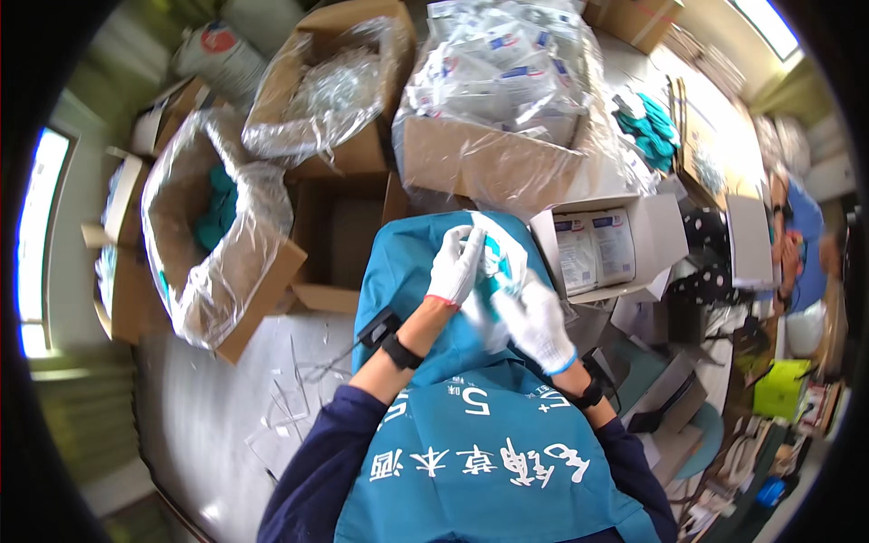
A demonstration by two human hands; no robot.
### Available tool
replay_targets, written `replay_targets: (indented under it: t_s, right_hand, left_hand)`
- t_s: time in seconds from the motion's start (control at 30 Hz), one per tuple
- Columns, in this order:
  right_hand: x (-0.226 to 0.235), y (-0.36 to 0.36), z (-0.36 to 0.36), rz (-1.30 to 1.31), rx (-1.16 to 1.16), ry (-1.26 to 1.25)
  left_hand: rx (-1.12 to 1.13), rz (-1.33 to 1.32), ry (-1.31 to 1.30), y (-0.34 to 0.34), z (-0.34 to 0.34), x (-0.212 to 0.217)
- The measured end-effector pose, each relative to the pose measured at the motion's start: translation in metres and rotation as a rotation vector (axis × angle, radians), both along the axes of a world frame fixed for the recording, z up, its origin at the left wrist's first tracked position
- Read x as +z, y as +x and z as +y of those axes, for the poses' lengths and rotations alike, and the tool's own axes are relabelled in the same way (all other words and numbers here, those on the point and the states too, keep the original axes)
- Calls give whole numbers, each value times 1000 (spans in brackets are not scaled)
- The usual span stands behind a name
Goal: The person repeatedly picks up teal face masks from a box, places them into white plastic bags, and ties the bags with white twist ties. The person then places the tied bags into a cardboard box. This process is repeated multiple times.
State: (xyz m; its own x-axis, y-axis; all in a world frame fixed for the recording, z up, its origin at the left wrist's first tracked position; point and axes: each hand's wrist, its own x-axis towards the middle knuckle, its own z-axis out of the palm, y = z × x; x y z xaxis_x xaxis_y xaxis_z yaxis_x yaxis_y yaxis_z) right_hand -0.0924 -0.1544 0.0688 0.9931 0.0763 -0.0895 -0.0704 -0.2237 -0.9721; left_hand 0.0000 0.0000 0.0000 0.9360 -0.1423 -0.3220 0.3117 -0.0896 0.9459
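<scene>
Left forearm (pixel 418 333) and right forearm (pixel 600 414) angled forward, converging. White-gloved left hand (pixel 455 265) raised, fingers bent; white-gloved right hand (pixel 541 328) near it, slanting inward, blurred.

Two gloved hands (pixel 455 267), two black wristbands (pixel 401 352), one teal apron (pixel 507 421).

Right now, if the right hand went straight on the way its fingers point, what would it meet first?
Probably the teal-and-white item at the left hand; the right hand is blurred, so depth is unclear.

Cardboard boxes (pixel 264 297) on grey floor (pixel 204 407)
</scene>
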Motion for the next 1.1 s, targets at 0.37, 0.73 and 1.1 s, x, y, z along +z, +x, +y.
replay_targets:
  t_s: [0.37, 0.73, 1.1]
  right_hand:
    - [37, 11, 4, 31, 192, 240]
    - [-11, 19, 17, 13, -45, 326]
    - [-47, 18, 27, -73, -146, -202]
  left_hand:
    - [-81, 440, -620, -7, 47, 18]
    - [-523, 522, -315, -21, 77, -9]
    - [-451, -484, 554, -32, 87, 60]
